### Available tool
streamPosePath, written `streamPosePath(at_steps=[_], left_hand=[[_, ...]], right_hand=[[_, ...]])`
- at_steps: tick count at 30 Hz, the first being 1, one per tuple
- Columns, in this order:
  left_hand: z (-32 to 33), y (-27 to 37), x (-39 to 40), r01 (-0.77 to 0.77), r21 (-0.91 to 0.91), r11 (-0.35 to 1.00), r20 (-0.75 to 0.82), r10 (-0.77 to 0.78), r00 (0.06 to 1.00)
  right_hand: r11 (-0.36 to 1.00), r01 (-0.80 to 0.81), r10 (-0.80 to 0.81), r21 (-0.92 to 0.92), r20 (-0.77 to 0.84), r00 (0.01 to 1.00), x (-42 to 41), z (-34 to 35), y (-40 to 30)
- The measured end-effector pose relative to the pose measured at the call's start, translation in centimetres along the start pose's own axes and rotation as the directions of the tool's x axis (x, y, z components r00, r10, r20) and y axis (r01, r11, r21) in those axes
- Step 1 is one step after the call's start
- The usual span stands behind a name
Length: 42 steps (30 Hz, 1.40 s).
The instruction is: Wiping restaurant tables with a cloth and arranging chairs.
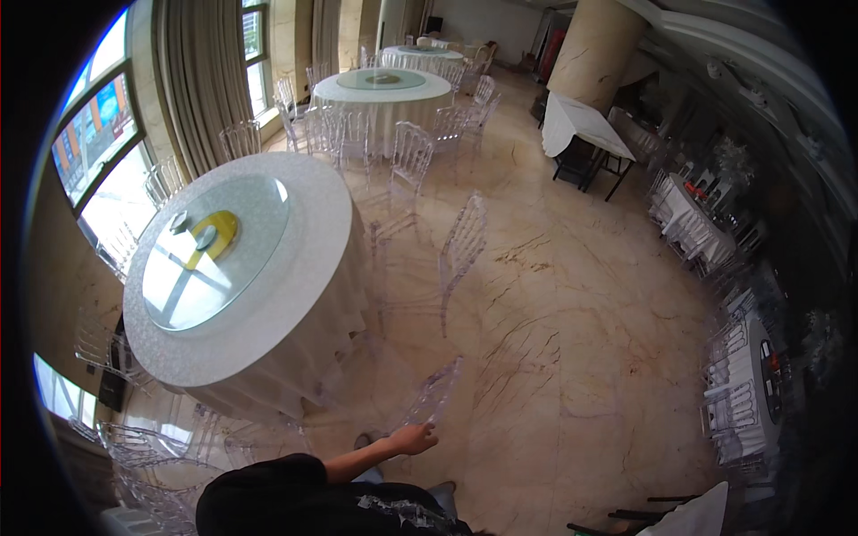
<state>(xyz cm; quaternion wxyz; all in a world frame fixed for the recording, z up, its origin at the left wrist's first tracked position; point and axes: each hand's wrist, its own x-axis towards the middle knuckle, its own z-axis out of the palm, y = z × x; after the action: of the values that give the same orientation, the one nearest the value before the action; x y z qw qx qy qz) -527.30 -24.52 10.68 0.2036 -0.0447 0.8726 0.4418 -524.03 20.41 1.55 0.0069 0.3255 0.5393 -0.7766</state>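
Note:
My left hand (414, 439) reaches forward from a black sleeve. Its fingers are curled at the near end of the backrest of a clear plastic chair (439, 392) and appear to hold it. Much of that chair's seat and legs is hard to make out against the floor. My right hand is out of view. Left of the chair stands a large round table (301, 281) with a white cloth and a glass turntable (251, 281). Another clear chair (464, 251) stands farther along the table's right side.
More round tables (436, 87) with clear chairs stand beyond. A rectangular table (590, 127) is beside a thick column (593, 53). Set tables (747, 395) line the right. Several clear chairs (147, 449) are at lower left; a table with dark legs (697, 512) is at lower right.

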Motion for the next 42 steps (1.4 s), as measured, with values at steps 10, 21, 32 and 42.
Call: streamPosePath(at_steps=[10,21,32,42], left_hand=[[3.1,4.1,1.9,0.281,0.146,0.949,-0.674,-0.112,0.73],[4.7,1.0,11.2,0.408,0.064,0.911,-0.566,-0.304,0.767],[-4.5,13.4,27.1,0.365,-0.008,0.931,-0.694,-0.268,0.668],[-15.7,23.5,61.2,-0.172,-0.016,0.985,0.096,0.173,0.98]], right_hand=[[0.605,-0.052,0.028,-0.795,-0.044,0.999,-3.2,-10.6,0.3],[0.95,-0.172,0.118,-0.261,-0.21,0.971,17.6,2.4,3.5],[0.202,0.095,-0.103,-0.975,0.075,0.992,30.9,4.6,-13.2],[-0.016,-0.242,-0.08,-0.97,-0.24,0.967,38.6,2.7,-5.8]])
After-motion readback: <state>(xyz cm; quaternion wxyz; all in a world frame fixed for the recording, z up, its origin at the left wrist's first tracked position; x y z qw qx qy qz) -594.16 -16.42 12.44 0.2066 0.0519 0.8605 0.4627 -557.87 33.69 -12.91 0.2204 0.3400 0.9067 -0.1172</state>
